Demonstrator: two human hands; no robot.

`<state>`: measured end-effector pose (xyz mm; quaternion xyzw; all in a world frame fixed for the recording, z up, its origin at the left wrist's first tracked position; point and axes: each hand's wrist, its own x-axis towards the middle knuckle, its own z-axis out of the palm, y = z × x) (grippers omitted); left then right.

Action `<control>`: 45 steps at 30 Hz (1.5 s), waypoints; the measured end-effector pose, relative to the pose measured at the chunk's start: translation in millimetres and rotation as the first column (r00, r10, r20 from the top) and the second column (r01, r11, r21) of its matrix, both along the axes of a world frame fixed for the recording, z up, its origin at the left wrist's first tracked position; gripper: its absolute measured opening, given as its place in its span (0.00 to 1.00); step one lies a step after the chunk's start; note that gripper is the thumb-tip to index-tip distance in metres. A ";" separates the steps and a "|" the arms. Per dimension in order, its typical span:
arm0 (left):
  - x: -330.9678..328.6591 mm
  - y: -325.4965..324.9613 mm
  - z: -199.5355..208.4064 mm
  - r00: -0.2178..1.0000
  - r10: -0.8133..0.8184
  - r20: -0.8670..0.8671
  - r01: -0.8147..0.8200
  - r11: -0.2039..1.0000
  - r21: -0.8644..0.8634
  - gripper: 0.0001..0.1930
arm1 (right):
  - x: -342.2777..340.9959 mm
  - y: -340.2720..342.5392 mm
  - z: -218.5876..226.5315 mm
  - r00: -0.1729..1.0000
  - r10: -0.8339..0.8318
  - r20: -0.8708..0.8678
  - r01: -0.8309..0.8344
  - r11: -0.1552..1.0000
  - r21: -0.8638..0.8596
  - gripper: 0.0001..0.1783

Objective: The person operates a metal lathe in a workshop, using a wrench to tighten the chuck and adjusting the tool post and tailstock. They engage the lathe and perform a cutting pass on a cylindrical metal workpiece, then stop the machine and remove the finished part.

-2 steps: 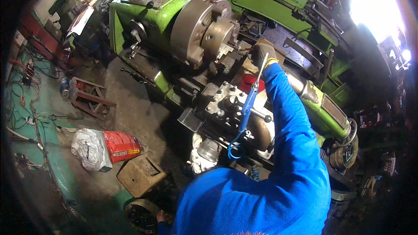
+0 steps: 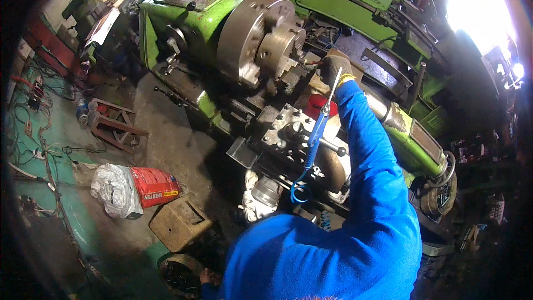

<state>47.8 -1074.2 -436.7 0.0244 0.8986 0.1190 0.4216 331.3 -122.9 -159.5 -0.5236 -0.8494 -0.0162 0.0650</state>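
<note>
My right hand point(image 2: 335, 69), in a dark grey work glove, reaches to the lathe and is closed round a thin tool point(image 2: 312, 63). Its kind is hard to make out, but its end points at the metal ring-shaped workpiece point(image 2: 276, 50) held in the big lathe chuck point(image 2: 239, 41). A blue air blow gun point(image 2: 316, 136) leans up from the tool post point(image 2: 283, 128), its silver nozzle crossing in front of my right wrist. Low in the view, my left hand point(image 2: 207, 276) is bare, beside a round tub point(image 2: 191, 264) with dark contents; its fingers are mostly lost in shadow.
A red cup-like thing point(image 2: 316, 103) sits behind the tool post. White cloth point(image 2: 251, 197) hangs at the carriage's near side. On the floor to the left are a red and silver bag point(image 2: 152, 186), a tan box point(image 2: 180, 222), a rusty metal stand point(image 2: 114, 125) and cables.
The chuck and the workpiece in it have turned a little. My two hands and the blow gun stay where they were.
</note>
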 end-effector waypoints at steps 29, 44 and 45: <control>14.1 -9.3 6.0 0.995 0.097 0.029 -0.098 0.995 0.030 0.18 | -18.8 14.4 15.8 0.998 -0.030 0.059 0.019 0.985 0.174 0.11; 23.3 5.3 16.1 0.998 0.050 0.047 -0.052 0.998 0.028 0.17 | 86.6 -143.8 52.7 0.599 -0.381 -0.704 0.241 0.924 -0.295 0.22; 19.6 7.4 17.2 0.998 0.037 0.045 -0.038 0.999 0.029 0.17 | 88.0 -149.0 39.1 0.634 -0.414 -0.653 0.279 0.910 -0.306 0.22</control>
